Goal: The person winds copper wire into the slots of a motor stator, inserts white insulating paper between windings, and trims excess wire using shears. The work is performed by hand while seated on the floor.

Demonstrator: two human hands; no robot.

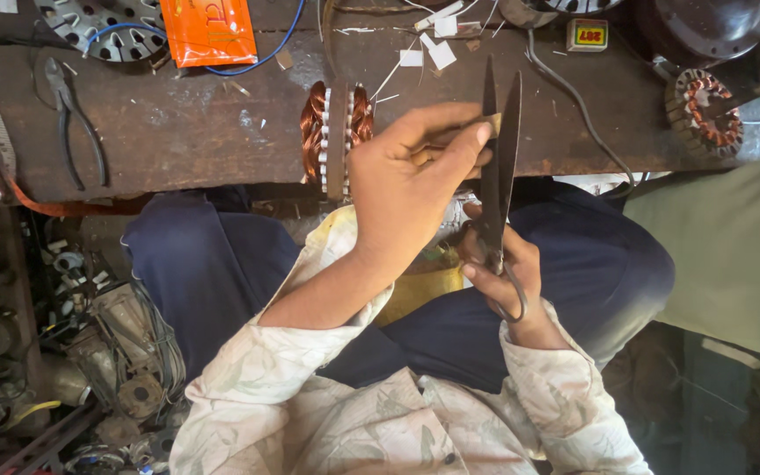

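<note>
From the head camera, I am watching the left hand (406, 189) pinching a small tan strip (488, 123) between thumb and fingertips, holding it up against the blades. The right hand (505, 277) is gripping the handles of the dark scissors (500, 149), fingers clenched through the loops, blades pointing away and slightly parted around the strip. Just behind the left hand, a copper-wound stator (336, 132) is standing on edge at the rim of the worn workbench (186, 132). Pliers (76, 119) are lying well to the left.
</note>
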